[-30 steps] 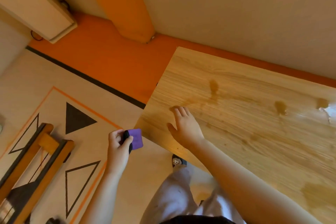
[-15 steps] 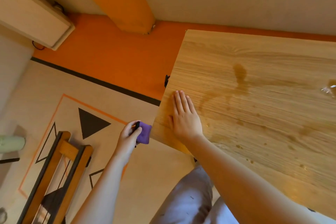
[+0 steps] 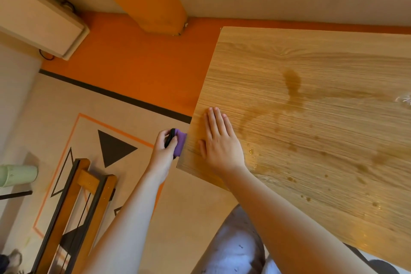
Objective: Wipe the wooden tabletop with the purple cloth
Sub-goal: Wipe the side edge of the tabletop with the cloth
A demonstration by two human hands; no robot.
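1. Wooden tabletop [image 3: 322, 62], wet brown stains [image 3: 292, 80] toward 3 o'clock; orange floor [image 3: 138, 69] at 11.
2. Small purple cloth [image 3: 179, 144] at its 9 o'clock edge, gripped by left hand [image 3: 163, 151]; right hand [image 3: 220, 144] lies flat.

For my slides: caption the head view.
Left hand holds the purple cloth beside the wooden tabletop; right hand lies flat on it, near stains.

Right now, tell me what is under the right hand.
The right hand lies flat on the wooden tabletop near its edge. Bare wood shows around it; brown stains lie farther right. Whatever is beneath the palm is covered.
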